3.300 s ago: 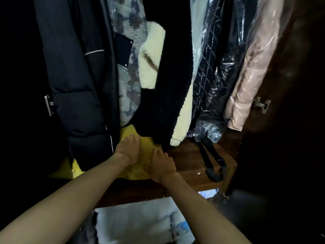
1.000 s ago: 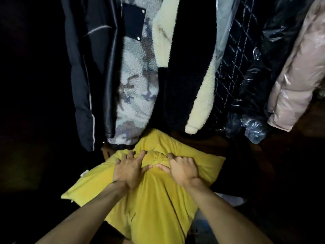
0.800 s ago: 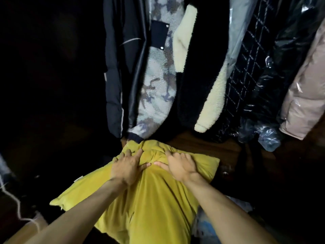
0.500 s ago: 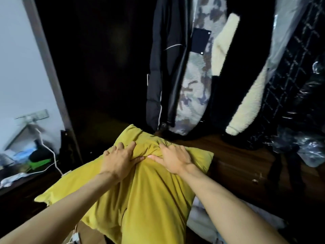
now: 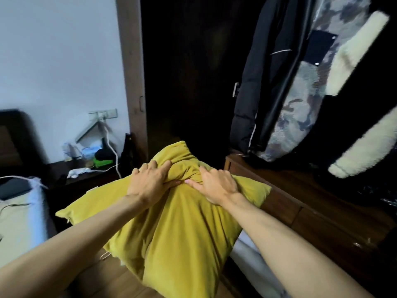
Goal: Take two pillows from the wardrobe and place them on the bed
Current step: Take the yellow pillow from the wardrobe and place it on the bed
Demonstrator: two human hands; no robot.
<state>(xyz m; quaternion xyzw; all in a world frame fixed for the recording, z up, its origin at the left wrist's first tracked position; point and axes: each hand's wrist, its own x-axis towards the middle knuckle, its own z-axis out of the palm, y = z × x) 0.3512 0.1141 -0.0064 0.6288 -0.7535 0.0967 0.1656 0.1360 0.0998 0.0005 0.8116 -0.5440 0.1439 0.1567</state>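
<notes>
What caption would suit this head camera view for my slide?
Both hands, left hand and right hand, grip yellow pillows lifted clear of the wardrobe, bed at left.

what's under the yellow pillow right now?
Nothing supports the yellow pillow: the left hand and right hand grip its bunched top and it hangs. Wooden floor and pale bedding show past its edges; directly beneath is covered.
</notes>
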